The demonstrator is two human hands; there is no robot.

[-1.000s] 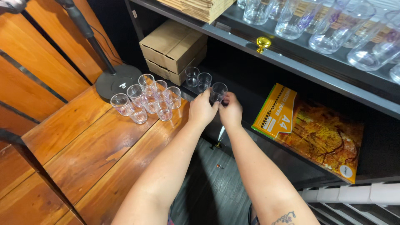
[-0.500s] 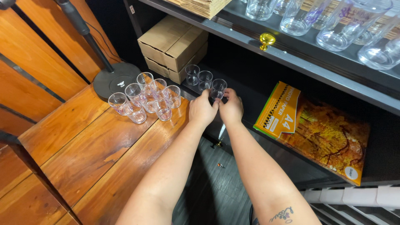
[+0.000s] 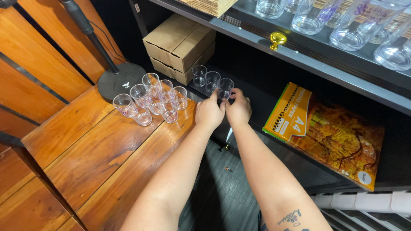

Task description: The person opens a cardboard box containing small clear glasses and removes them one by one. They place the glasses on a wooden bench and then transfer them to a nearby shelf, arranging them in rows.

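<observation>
Warm reddish wood forms the counter (image 3: 77, 162) on the left, with slatted wooden panels behind it. A round black stand base (image 3: 120, 81) with its pole is seen at the counter's far edge. Just right of the base, a cluster of small clear shot glasses (image 3: 150, 100) is gathered upright on the wood, the glasses packed close and some touching. Behind them, two stacked cardboard boxes (image 3: 180, 45) are set on the dark lower shelf (image 3: 257, 90). A short row of three more clear glasses runs along that shelf's front: two standing free (image 3: 205, 77), and a third shot glass (image 3: 225, 87) at the right end. The left hand (image 3: 209, 112) and the right hand (image 3: 238, 108) are brought together around this third glass, fingertips pinched on its sides; it is held upright at the shelf, though whether it rests on the surface cannot be told. Further right, a yellow and orange pack of photo paper (image 3: 325, 132) lies flat on the shelf. Above, larger clear glasses (image 3: 342, 21) are lined on the upper shelf, with a small gold knob (image 3: 278, 39) at its edge.
</observation>
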